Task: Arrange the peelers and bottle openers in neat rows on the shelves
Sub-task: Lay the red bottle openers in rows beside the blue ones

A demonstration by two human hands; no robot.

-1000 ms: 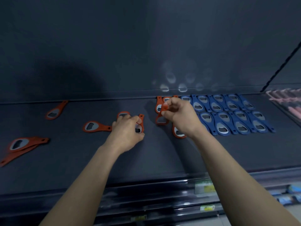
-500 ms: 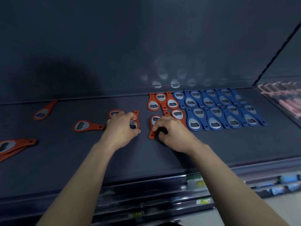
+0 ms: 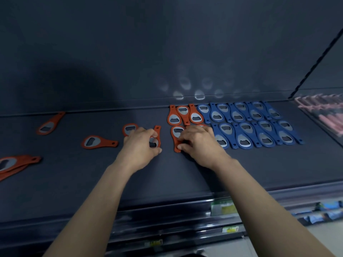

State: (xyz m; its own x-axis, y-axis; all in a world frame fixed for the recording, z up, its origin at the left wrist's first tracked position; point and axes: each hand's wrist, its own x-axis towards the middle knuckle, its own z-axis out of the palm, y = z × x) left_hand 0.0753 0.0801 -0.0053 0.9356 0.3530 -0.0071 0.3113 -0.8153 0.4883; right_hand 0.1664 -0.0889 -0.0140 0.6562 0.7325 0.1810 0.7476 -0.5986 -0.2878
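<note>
- A dark flat shelf carries plastic bottle openers with metal mouths
- Blue bottle openers lie in two close rows at the back right, heads and handles alternating
- Three orange openers continue the back row, touching the blue ones on their left
- The right hand is curled, thumb and fingertips pinching the near handle end of a front-row orange opener, which lies flat just left of the blue front row
- The left hand curls round a held orange opener, its handle pointing away; a half-covered orange opener lies under the fingers
- Further left lie a single loose opener, a far opener by the back wall and an overlapping pair at the edge
- Blurred pink items fill the next bay on the right
</note>
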